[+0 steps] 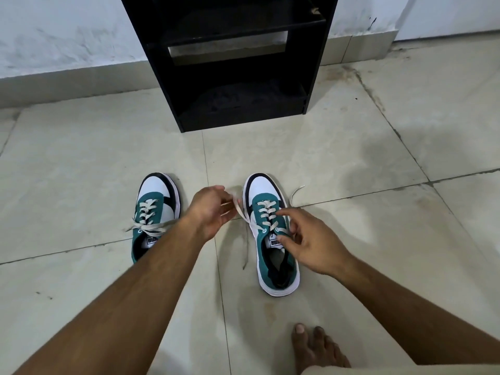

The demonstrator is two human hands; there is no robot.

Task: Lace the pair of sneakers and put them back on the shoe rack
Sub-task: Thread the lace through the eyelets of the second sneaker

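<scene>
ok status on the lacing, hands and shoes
Left hand pinching a lace end of the right sneaker; right hand at its eyelets. Left sneaker laced. Shoe rack path unobstructed.

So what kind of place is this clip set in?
Probably a home entryway or room corner: a black shoe rack stands against a scuffed white wall, on a tiled floor.

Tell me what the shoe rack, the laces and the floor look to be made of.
Shoe rack: probably laminated board, matte black; flat panels, chipped top edge.
Laces: flat woven fabric, off-white; limp and ribbon-like.
Floor: large glazed tiles, pale beige, slightly shiny; grout lines, dark stains.
</scene>
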